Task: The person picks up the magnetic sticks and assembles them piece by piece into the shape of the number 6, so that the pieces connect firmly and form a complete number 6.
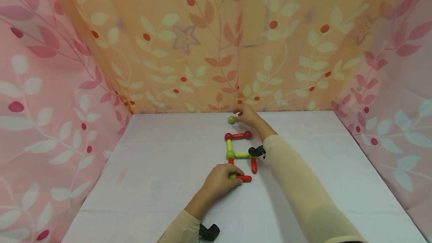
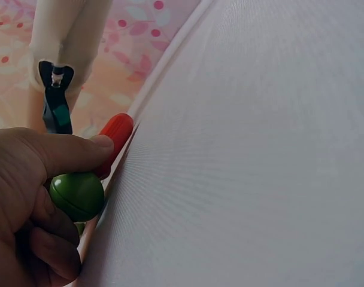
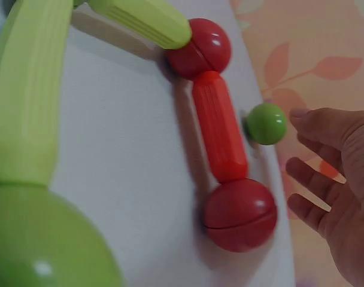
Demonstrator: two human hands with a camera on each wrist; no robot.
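My left hand point(image 1: 221, 179) grips the near corner of a ball-and-rod figure lying on the white cloth. Its thumb lies against a red rod point(image 2: 116, 143), with a green ball point(image 2: 77, 196) between thumb and curled fingers. Up at the far edge, my right hand point(image 3: 343, 173) has its fingers loosely bent and apart, holding nothing. A loose green ball point(image 3: 267, 124) sits just off its foremost fingertip; whether they touch I cannot tell. Nearby, a red rod point(image 3: 220, 125) joins two red balls, one being this red ball point(image 3: 240, 215). Yellow-green rods point(image 1: 241, 155) form the figure's middle.
White cloth point(image 1: 162, 183) covers the table. A patterned curtain point(image 1: 155, 48) hangs behind the far edge, with pink cloth point(image 1: 50, 130) along the left side. Another red rod point(image 1: 254, 165) points toward me from the figure's right, below the right wrist's black camera point(image 1: 257, 151).
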